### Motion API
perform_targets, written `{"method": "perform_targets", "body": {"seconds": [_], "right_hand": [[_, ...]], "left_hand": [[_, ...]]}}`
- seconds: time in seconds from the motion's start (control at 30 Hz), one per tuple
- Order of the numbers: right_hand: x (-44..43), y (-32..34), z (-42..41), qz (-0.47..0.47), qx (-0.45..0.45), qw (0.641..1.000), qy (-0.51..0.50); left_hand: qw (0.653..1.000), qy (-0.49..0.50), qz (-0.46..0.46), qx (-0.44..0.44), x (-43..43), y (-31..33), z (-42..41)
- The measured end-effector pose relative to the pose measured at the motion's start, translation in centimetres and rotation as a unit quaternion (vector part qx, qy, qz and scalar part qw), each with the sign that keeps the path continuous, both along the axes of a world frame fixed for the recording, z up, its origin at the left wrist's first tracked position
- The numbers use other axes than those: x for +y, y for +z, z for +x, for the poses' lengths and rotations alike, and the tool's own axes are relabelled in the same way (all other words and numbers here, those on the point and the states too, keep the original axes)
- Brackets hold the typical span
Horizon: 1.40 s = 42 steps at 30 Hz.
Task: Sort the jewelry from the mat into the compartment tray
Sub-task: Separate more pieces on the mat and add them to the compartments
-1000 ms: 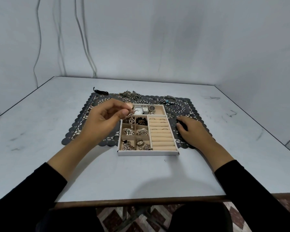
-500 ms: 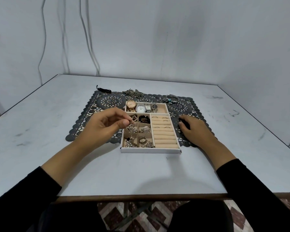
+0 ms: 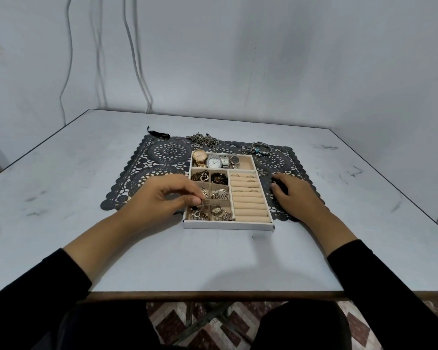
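While the right hand (image 3: 296, 196) lay slack on the mat (image 3: 162, 153), the left hand (image 3: 162, 196) pinched what seemed an earring (image 3: 204, 203) over the tray (image 3: 228, 225).

Plain room: bare grey wall (image 3: 263, 59), white table (image 3: 213, 261) (patterned floor tiles (image 3: 167, 324)).

The left hand (image 3: 162, 198) hides the tray's (image 3: 228, 225) compartment at 9 o'clock. The small metal piece (image 3: 203, 203) it pinches is too small to tell. The right hand (image 3: 296, 198) half covers a dark thing (image 3: 276, 184) at 3 o'clock.
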State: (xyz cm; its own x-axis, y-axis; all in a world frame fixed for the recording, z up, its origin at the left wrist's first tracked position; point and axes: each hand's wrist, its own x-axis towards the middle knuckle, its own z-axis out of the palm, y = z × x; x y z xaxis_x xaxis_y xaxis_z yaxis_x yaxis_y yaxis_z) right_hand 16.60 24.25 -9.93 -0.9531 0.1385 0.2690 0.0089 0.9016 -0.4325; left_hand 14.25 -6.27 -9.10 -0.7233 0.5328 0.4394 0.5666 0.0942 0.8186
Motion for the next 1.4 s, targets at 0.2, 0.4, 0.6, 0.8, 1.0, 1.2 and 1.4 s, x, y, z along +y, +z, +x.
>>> {"method": "perform_targets", "body": {"seconds": [0.2,0.4,0.6,0.8,1.0,1.2,1.4], "right_hand": [[0.1,0.0,0.0,-0.002,-0.003,1.0,0.001],[0.0,0.1,0.1,-0.003,-0.003,1.0,0.001],[0.1,0.0,0.0,-0.007,-0.005,1.0,0.003],[0.3,-0.1,-0.5,-0.009,-0.006,1.0,-0.006],[0.5,0.2,-1.7,-0.016,0.007,1.0,-0.018],[1.3,0.5,-4.3,-0.017,0.009,1.0,-0.014],[1.5,2.6,-8.9,-0.056,0.022,0.998,-0.012]], "left_hand": [[0.995,0.006,-0.077,0.062,-1.5,0.3,-1.0],[0.992,-0.013,-0.1,0.075,-1.3,0.5,-0.8],[0.988,0.008,-0.12,0.094,-1.4,0.5,-1.2],[0.97,0.16,-0.148,0.11,-1.5,-0.3,-3.2],[0.936,0.204,-0.274,0.083,-1.8,-1.0,-7.3],[0.899,0.234,-0.368,0.046,-2.0,-0.9,-11.2],[0.885,0.238,-0.399,0.034,-1.6,-1.0,-14.6]]}}
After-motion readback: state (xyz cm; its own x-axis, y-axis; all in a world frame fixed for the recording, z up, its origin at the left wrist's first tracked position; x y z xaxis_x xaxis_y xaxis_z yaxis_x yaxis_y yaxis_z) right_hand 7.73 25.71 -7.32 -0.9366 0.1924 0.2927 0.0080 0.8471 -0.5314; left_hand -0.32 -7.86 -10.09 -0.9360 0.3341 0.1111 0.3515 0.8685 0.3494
